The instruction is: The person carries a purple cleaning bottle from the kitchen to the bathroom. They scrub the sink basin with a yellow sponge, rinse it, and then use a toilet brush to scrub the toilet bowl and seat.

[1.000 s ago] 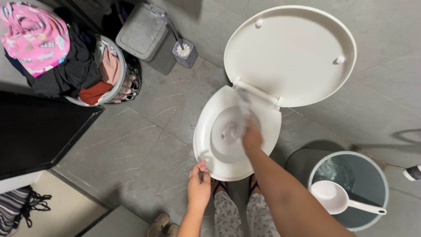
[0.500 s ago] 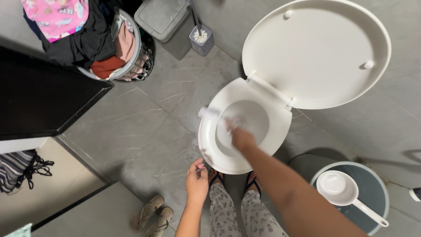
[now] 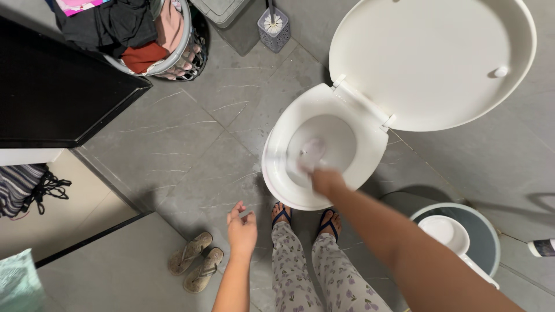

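My right hand point(image 3: 327, 181) reaches over the front rim of the white toilet bowl point(image 3: 276, 167) and is closed on a whitish brush-like tool point(image 3: 310, 153). The tool is motion-blurred and its head is down inside the bowl. The toilet lid point(image 3: 433, 58) stands open behind. My left hand point(image 3: 241, 229) hangs free over the grey floor tiles, left of my knees, fingers apart and holding nothing. My feet in blue flip-flops point(image 3: 282, 215) stand at the foot of the bowl.
A bucket point(image 3: 487, 234) with a white dipper point(image 3: 446, 231) stands at the right. A toilet brush holder point(image 3: 273, 28) and a full laundry basket point(image 3: 173, 43) are at the top. A black counter point(image 3: 58, 98) is at the left, with sandals point(image 3: 196, 268) on the floor.
The view has shifted down and right. My right hand has moved the blurred tool around inside the bowl. My left hand has dropped lower and away from the toilet rim.
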